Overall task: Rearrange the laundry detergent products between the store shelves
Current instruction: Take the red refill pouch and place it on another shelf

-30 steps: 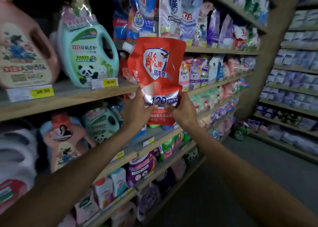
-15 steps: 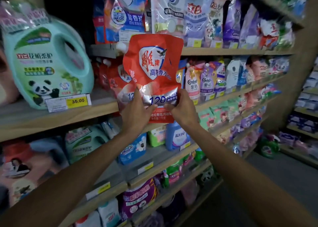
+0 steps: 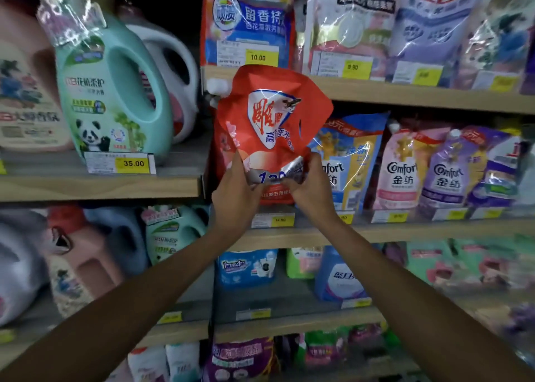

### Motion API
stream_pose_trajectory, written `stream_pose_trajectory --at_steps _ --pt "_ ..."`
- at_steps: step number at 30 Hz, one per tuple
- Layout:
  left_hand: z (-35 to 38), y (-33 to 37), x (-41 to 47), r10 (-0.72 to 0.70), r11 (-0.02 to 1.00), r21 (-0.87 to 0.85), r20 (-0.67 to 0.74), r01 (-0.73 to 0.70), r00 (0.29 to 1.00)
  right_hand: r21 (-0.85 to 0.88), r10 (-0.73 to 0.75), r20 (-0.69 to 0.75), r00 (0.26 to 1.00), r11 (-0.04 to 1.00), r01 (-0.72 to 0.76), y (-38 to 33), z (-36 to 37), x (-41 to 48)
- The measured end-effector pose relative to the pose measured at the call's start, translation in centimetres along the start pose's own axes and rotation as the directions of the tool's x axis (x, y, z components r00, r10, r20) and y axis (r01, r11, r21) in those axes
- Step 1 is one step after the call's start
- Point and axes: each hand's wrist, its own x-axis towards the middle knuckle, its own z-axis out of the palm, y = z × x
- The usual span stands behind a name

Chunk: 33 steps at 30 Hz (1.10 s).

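The red pouch (image 3: 269,126) is now much closer to the shelves than one second ago. Then I hold it out in the aisle. Now it stands upright, a little crumpled at the top right, in front of the left end of the shelf (image 3: 405,232) that carries the soft packs. Its white cap (image 3: 215,86) reaches almost to the board above.

My left hand (image 3: 234,199) and right hand (image 3: 314,190) keep the same grip as before. Each one pinches the lower part of the pouch, with the thumb on the silver band at the front and the other fingers behind, where I cannot see them.

The bottom edge of the pouch is hidden by my hands, so I cannot tell if it already rests on the shelf. It is just above a yellow price tag (image 3: 273,219). A blue pouch (image 3: 350,161) is just beside it on the right, and the green jug (image 3: 115,97) stands on the neighbouring shelf to the left.

I judge that the carrying is finished and the placing begins. The pouch is soft, so it can fold or fall forward when I release it.
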Motion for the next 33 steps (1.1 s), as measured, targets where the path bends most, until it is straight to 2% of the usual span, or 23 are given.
stream_pose_trajectory --at_steps 5,9,12,20,25,29,33 --pt "1.3 -0.2 -0.9 -0.067 0.997 0.042 0.001 0.067 0.998 0.055 -0.022 0.082 0.996 0.998 0.017 2.5 0.7 1.1" --pt "2.1 -1.1 -1.8 -0.087 0.989 0.123 0.062 0.079 0.994 0.005 -0.018 0.078 0.997 1.000 0.018 4.6 1.6 0.7" --pt "2.5 -1.6 -1.6 -0.125 0.975 0.197 0.107 0.102 0.986 0.002 0.020 0.130 0.991 1.000 -0.021 6.0 2.2 0.4" --pt "3.2 -1.9 -1.0 -0.159 0.973 0.193 0.146 0.129 0.977 0.019 0.087 0.187 0.978 0.996 -0.092 6.9 2.3 1.1" --pt "2.5 -1.5 -1.0 -0.174 0.979 0.142 0.205 0.146 0.963 0.021 0.060 0.211 0.976 0.998 -0.066 6.5 1.8 0.8" --pt "1.6 -0.8 -0.6 -0.220 0.954 0.263 0.283 0.145 0.934 -0.088 0.064 0.238 0.969 0.995 -0.044 5.7 1.0 0.7" --pt "0.2 0.4 -0.1 -0.266 0.858 0.509 0.342 0.061 0.901 -0.351 0.093 0.232 0.968 0.936 -0.006 4.3 -0.1 0.6"
